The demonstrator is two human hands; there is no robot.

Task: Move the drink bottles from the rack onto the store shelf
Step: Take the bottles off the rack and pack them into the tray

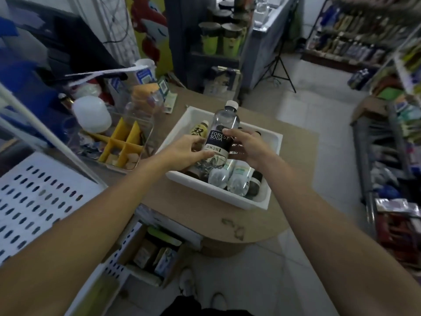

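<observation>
Now both hands grip one clear plastic bottle with a dark "FOREST SODA" label and white cap (224,131): the left hand (185,149) curls round it from 9 o'clock, the right hand (247,147) from 3 o'clock. It stands tilted, cap toward 1 o'clock, in the white rectangular plastic bin (257,202) on the tan surface (182,201). More clear bottles (239,179) lie at its 5 o'clock.

clear glossy plastic soda bottle (224,124) with dark matt label, in a smooth white plastic bin (218,193).
</observation>
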